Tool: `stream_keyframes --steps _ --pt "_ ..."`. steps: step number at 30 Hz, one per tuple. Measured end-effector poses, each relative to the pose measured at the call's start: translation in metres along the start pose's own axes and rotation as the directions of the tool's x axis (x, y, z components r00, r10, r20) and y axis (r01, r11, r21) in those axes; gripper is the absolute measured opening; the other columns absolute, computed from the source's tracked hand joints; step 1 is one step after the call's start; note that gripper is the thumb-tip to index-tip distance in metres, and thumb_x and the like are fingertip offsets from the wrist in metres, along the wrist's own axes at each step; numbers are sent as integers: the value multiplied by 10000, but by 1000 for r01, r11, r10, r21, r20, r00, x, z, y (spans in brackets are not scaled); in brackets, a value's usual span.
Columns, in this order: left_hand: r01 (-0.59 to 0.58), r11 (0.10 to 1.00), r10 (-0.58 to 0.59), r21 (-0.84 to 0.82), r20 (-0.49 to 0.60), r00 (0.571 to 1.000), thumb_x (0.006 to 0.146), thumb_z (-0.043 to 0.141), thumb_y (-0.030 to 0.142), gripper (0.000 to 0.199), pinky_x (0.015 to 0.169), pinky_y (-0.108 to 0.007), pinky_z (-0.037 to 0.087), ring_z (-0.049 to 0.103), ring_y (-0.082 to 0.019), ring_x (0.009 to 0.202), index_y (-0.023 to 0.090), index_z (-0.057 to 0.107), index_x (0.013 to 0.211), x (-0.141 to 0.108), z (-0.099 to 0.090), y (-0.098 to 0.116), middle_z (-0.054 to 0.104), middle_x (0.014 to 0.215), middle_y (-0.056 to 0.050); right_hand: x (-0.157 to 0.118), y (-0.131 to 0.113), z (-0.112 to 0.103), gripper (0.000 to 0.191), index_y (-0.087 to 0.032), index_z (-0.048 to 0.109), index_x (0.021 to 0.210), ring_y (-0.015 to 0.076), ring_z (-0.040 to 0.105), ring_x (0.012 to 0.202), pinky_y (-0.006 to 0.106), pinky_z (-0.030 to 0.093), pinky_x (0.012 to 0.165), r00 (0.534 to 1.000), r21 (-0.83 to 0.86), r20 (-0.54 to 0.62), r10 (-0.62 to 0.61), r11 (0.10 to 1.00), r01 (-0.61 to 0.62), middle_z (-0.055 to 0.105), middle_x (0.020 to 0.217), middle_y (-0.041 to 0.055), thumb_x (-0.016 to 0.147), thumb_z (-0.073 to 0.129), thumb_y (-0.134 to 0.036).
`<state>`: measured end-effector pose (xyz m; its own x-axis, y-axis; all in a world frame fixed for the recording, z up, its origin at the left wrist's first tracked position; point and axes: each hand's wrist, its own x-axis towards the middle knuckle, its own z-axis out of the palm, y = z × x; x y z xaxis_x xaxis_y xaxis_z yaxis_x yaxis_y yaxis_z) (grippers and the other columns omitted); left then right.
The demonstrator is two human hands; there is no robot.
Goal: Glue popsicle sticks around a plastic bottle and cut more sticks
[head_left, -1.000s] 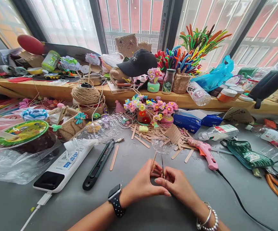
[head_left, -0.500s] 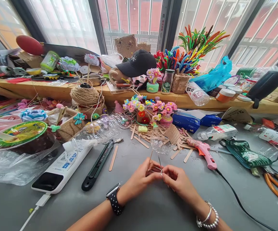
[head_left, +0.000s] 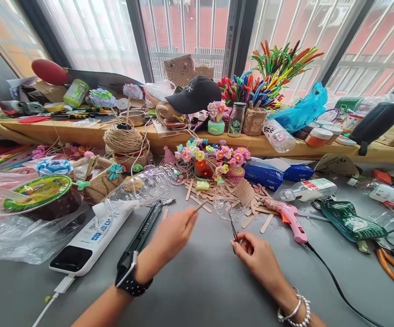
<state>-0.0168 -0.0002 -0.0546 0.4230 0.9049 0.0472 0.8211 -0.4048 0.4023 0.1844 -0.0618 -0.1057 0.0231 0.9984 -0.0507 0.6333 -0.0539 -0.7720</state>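
My left hand point(head_left: 174, 234), with a dark watch on its wrist, is closed on a thin brown stick point(head_left: 199, 206) that points up and right toward the loose wooden sticks point(head_left: 229, 190). My right hand point(head_left: 253, 252) wears silver bracelets and pinches a slim dark metal tool point(head_left: 232, 227), its tip directed upward near a clear plastic piece point(head_left: 222, 206). The two hands are apart. A black and green cutter point(head_left: 142, 229) lies partly behind my left wrist.
A pink glue gun point(head_left: 290, 220) with a black cord lies right of my right hand. A white power bank point(head_left: 88, 245) is at the left, and orange-handled scissors point(head_left: 392, 268) at the far right. Small flowers point(head_left: 214, 156) stand behind the sticks.
My left hand has moved left and up, away from my right hand, carrying the thin stick. My right hand has stayed nearly in place with the metal tool. The view has shifted slightly.
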Motion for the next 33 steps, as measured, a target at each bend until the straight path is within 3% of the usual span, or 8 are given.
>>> stream_keyframes --steps 3,6,9,13,20,25,30,33 --pt "239 872 -199 427 -137 970 837 253 318 306 519 -263 372 555 -212 646 126 492 848 -14 -14 -16 570 694 -79 2 3 -5 196 -178 522 702 102 425 485 217 304 488 1000 -70 14 -3 998 4 470 504 -40 725 437 -353" --pt "286 700 -204 654 -200 958 804 334 278 272 545 -293 387 538 -267 738 73 511 835 -33 -15 -36 546 795 -157 3 6 -12 191 -179 517 677 100 435 486 211 305 483 996 -95 93 7 995 2 495 507 -38 713 451 -355" --pt "267 671 -239 691 -139 961 778 360 210 235 552 -303 397 532 -270 739 45 513 848 -45 -11 -51 533 813 -176 5 7 -22 208 -181 510 649 105 449 492 213 299 480 991 -178 129 29 984 -6 509 509 -34 699 465 -378" --pt "276 725 -259 631 -121 958 747 351 164 205 595 -309 399 538 -257 764 66 486 867 -45 -12 -59 533 806 -144 6 12 -41 204 -187 529 643 122 476 499 227 286 469 990 -348 114 87 937 -42 534 515 -23 686 469 -377" --pt "317 900 -342 301 33 939 696 401 291 113 538 -249 385 551 -176 646 180 391 715 -46 -29 -54 541 737 -32 7 32 -68 197 -184 581 761 172 540 573 258 317 495 989 -416 37 146 902 -118 602 599 13 666 497 -336" --pt "289 940 -284 -180 55 957 649 479 399 237 583 -250 419 541 -167 675 195 359 652 -46 -34 -37 541 739 -17 7 25 -65 205 -186 553 820 179 546 647 283 360 578 997 -379 10 80 923 -70 608 693 34 747 404 -307" --pt "266 676 -98 -688 273 957 641 557 410 279 653 -248 417 531 -171 808 175 430 724 -37 -20 -11 546 828 -23 -5 -8 -36 287 -201 548 850 120 510 515 251 394 524 981 104 139 -133 987 119 576 667 10 810 329 -382" --pt "345 381 132 -858 419 898 692 545 401 288 727 -267 387 535 -162 840 167 429 814 -33 3 4 550 853 -22 -15 -25 -13 282 -206 524 989 153 534 801 257 420 680 966 322 116 -231 929 183 577 894 42 789 410 -369"
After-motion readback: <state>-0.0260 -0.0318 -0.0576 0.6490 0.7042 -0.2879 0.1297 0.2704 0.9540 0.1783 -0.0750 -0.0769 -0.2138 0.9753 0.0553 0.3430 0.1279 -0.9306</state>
